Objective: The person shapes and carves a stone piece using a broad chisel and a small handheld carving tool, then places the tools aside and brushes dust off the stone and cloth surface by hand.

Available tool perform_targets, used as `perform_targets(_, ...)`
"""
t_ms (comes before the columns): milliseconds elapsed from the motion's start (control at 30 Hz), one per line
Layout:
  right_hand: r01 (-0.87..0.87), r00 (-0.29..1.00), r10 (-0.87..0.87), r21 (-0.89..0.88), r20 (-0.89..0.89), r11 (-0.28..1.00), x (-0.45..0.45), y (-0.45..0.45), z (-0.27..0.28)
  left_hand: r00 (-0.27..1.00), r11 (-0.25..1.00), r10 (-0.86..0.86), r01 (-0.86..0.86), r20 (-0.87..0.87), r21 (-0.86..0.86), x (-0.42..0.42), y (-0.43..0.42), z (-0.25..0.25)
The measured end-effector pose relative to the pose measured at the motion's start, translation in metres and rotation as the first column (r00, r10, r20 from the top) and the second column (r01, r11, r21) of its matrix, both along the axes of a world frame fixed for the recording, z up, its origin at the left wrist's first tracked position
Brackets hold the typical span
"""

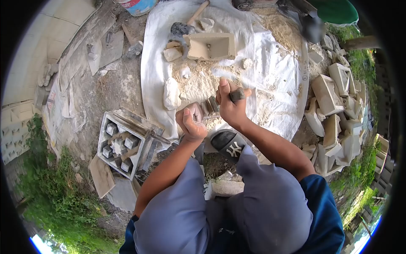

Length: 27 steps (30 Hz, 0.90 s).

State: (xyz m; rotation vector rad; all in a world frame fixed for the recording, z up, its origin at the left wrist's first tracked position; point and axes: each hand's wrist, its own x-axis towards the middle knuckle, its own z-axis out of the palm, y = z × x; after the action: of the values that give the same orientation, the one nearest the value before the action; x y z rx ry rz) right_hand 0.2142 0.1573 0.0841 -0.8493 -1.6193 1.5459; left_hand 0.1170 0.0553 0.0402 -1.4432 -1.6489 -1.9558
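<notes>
Both hands are in front of my knees, over a white sheet (275,63) strewn with pale crumbs. My left hand (192,122) is closed beside the left end of a dark ridged piece (210,106); what its fingers hold is hidden. On the other side, my right hand (232,101) is wrapped round a dark tool handle (237,94), whose rounded end sticks out by the thumb. The ridged piece lies between the two hands. Beyond them stands a pale hollow block (211,46), with a hammer (182,29) and broken lumps (172,51) to its left.
A metal mould (122,144) with several square cores stands at the left. Broken pale blocks (334,114) are piled at the right. My shoe (228,146) is just below my right hand. A green object (336,12) and a bucket (137,6) are at the top.
</notes>
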Motion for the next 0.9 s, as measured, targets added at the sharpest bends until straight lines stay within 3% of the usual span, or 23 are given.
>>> perform_targets(33, 0.045, 0.998, -0.048, -0.087, -0.041, 0.995, -0.003, 0.003, 0.013, 0.834, 0.883, 0.417, -0.466, -0.360, -0.056, 0.002, 0.005, 0.002)
perform_targets(100, 0.026, 1.000, -0.026, -0.015, 0.000, 1.000, 0.003, -0.007, 0.013, 0.831, 0.863, 0.431, -0.494, -0.351, -0.109, 0.000, 0.000, 0.005)
perform_targets(167, -0.066, 0.996, 0.061, 0.073, 0.067, 0.995, 0.003, -0.011, -0.002, 0.891, 0.928, 0.328, -0.366, -0.315, -0.070, -0.002, -0.002, 0.006)
perform_targets(233, -0.050, 0.997, 0.046, 0.061, 0.061, 0.997, 0.009, -0.009, 0.006, 0.911, 0.952, 0.277, -0.304, -0.307, -0.043, 0.003, -0.005, 0.008)
perform_targets(300, 0.005, 1.000, -0.006, 0.032, 0.026, 0.999, 0.003, -0.006, 0.024, 0.890, 0.915, 0.367, -0.398, -0.270, -0.071, 0.000, -0.007, 0.003)
perform_targets(333, -0.014, 1.000, 0.015, 0.035, -0.015, 0.999, 0.008, -0.009, 0.019, 0.998, 0.996, 0.063, -0.063, 0.001, -0.069, -0.015, -0.012, -0.008)
perform_targets(367, -0.016, 1.000, 0.016, 0.002, 0.002, 1.000, 0.012, -0.020, 0.007, 0.651, 0.775, -0.629, 0.570, 0.426, 0.274, -0.034, -0.015, -0.009)
perform_targets(400, -0.021, 1.000, 0.021, 0.003, 0.023, 1.000, 0.011, -0.024, -0.008, 0.312, 0.512, -0.844, 0.711, 0.436, 0.482, -0.041, -0.014, -0.011)
perform_targets(433, -0.028, 0.999, 0.026, 0.041, 0.027, 0.999, 0.005, -0.013, -0.017, 0.695, 0.750, -0.661, 0.620, 0.282, 0.231, -0.034, -0.005, -0.008)
perform_targets(467, -0.044, 0.998, 0.047, -0.077, 0.030, 0.996, -0.002, -0.005, -0.013, 0.940, 0.942, -0.335, 0.332, 0.057, 0.052, -0.027, 0.004, -0.003)
perform_targets(500, -0.042, 0.999, 0.044, -0.077, 0.027, 0.996, 0.001, -0.004, -0.007, 0.817, 0.917, 0.332, -0.398, -0.472, -0.043, -0.002, 0.004, 0.001)
perform_targets(567, 0.001, 0.999, -0.003, -0.045, -0.035, 0.999, 0.007, -0.003, 0.026, 0.839, 0.926, 0.319, -0.376, -0.440, -0.046, 0.000, 0.009, -0.003)
perform_targets(633, -0.057, 0.998, 0.056, 0.014, 0.007, 0.998, 0.015, -0.011, 0.012, 0.836, 0.820, 0.478, -0.534, -0.268, -0.206, 0.007, 0.003, -0.005)
perform_targets(667, -0.073, 0.996, 0.071, 0.027, 0.051, 0.997, 0.011, -0.008, -0.003, 0.840, 0.824, 0.477, -0.530, -0.259, -0.200, 0.008, 0.007, -0.005)
perform_targets(700, -0.087, 0.992, 0.083, 0.040, 0.093, 0.995, 0.010, -0.003, -0.017, 0.869, 0.873, 0.417, -0.465, -0.266, -0.147, 0.008, 0.011, -0.004)
perform_targets(733, -0.071, 0.996, 0.077, -0.106, 0.055, 0.992, 0.006, 0.002, -0.017, 0.889, 0.910, 0.360, -0.401, -0.284, -0.103, 0.007, 0.008, -0.003)
perform_targets(800, -0.053, 0.998, 0.056, -0.095, 0.032, 0.994, 0.012, 0.002, 0.014, 0.820, 0.861, 0.416, -0.494, -0.392, -0.119, 0.005, 0.009, 0.012)
perform_targets(833, -0.034, 0.999, 0.036, -0.083, 0.021, 0.996, 0.014, 0.003, 0.024, 0.820, 0.865, 0.413, -0.490, -0.396, -0.112, -0.004, 0.003, -0.010)
perform_targets(867, -0.045, 0.999, 0.045, -0.027, -0.022, 0.999, 0.017, -0.001, 0.019, 0.992, 0.985, 0.119, -0.114, 0.033, -0.129, -0.011, -0.017, -0.052)
perform_targets(900, -0.024, 0.997, 0.022, 0.025, 0.076, 0.999, 0.018, -0.006, -0.006, 0.981, 0.995, -0.095, 0.096, 0.166, 0.003, -0.009, -0.013, -0.043)
